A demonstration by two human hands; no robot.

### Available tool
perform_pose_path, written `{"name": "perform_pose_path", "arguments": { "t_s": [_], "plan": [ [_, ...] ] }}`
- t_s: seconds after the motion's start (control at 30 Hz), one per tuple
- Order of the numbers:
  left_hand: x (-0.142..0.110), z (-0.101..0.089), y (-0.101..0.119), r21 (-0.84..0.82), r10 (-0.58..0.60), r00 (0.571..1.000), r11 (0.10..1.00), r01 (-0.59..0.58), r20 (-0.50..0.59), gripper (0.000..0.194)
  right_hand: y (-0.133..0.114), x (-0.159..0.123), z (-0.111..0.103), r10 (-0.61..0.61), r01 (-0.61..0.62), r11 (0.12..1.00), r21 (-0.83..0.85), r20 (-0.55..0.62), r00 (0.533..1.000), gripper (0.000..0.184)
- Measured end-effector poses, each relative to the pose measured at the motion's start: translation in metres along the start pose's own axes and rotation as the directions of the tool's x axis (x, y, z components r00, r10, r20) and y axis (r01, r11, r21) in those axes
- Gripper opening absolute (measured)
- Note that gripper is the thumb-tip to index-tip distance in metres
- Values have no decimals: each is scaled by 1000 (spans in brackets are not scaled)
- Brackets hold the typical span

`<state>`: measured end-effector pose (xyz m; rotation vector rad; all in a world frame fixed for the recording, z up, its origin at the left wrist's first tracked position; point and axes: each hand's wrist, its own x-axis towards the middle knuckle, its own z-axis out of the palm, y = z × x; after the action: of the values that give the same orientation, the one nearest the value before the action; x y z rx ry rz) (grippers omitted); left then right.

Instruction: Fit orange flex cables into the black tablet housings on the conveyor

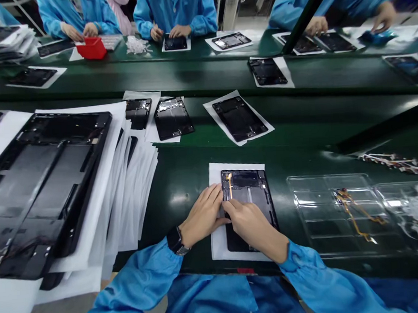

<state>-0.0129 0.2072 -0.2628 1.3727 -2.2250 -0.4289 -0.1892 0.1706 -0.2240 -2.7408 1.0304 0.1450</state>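
Note:
A black tablet housing (pixel 246 192) lies on a white sheet (pixel 219 240) on the green belt, directly in front of me. A narrow amber flex cable (pixel 229 185) runs along its upper left part. My left hand (pixel 202 216) is at the housing's left edge, with its fingertips close to the cable. My right hand (pixel 254 227) lies over the housing's lower half and hides much of it, with its fingertips just below the cable. The two hands nearly meet. I cannot tell whether either hand grips anything.
A clear plastic tray (pixel 329 214) holding amber flex cables lies to my right. Large black housings on white sheets (pixel 41 189) are stacked at left. More housings lie on sheets farther along the belts. Co-workers in blue sleeves work across the line, and a dark bar crosses upper right.

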Motion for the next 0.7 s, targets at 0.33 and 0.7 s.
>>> {"name": "perform_pose_path", "arguments": {
  "t_s": [0.33, 0.7],
  "plan": [
    [-1, 5, -1, 38, 4, 1000, 999, -3, -8, 84, 3, -2, -1, 55, -54, 998, -17, 39, 998, 21],
    [77, -21, -13, 166, -114, 991, 978, 124, -66, 36, 40, -24, -2, 552, -13, 200, 980, -102, 828, 22]
  ]
}}
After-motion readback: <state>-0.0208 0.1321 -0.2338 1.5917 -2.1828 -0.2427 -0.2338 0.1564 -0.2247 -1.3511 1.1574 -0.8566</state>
